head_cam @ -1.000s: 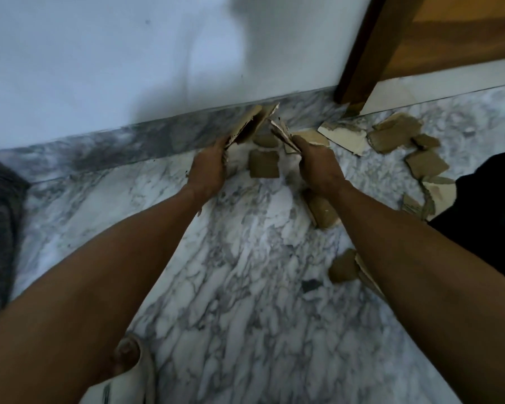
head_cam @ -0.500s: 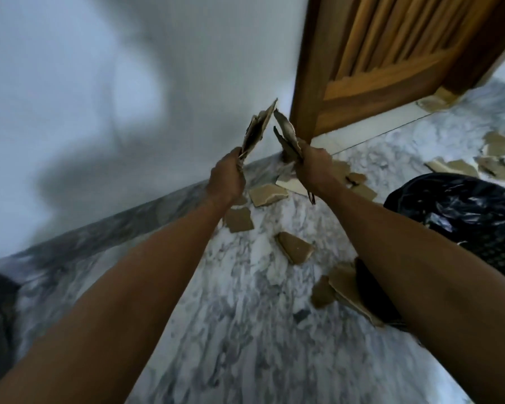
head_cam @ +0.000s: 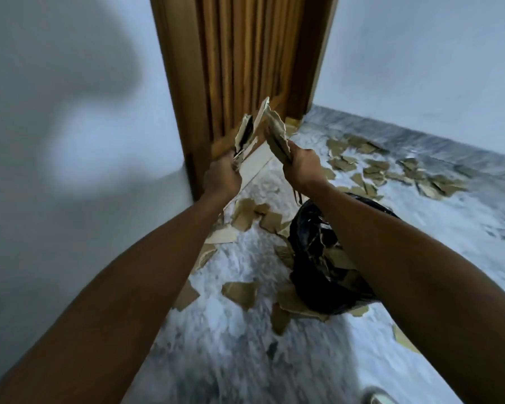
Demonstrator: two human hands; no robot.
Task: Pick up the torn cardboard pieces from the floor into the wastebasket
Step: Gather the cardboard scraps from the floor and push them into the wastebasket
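The torn cardboard pieces I have gathered are up off the floor now: a second ago both bundles were down at the skirting, and I have since raised them to the front of the wooden door (head_cam: 245, 68). My left hand (head_cam: 222, 177) grips one sheaf (head_cam: 247, 132) and my right hand (head_cam: 302, 164) grips the other sheaf (head_cam: 276, 132), fingers curled round their lower ends. Each sheaf stands nearly upright, long axis running up from my fist, and they lean towards each other, with their ragged tops nearly meeting. The wastebasket (head_cam: 312, 228), lined with a black bag, sits below and just right of my right wrist, some cardboard already in it. So the lift is done and the drop comes next, I judge. Many loose pieces (head_cam: 241, 293) lie on the marble floor (head_cam: 245, 360) under my arms, and more scraps (head_cam: 373, 170) beyond my right hand.
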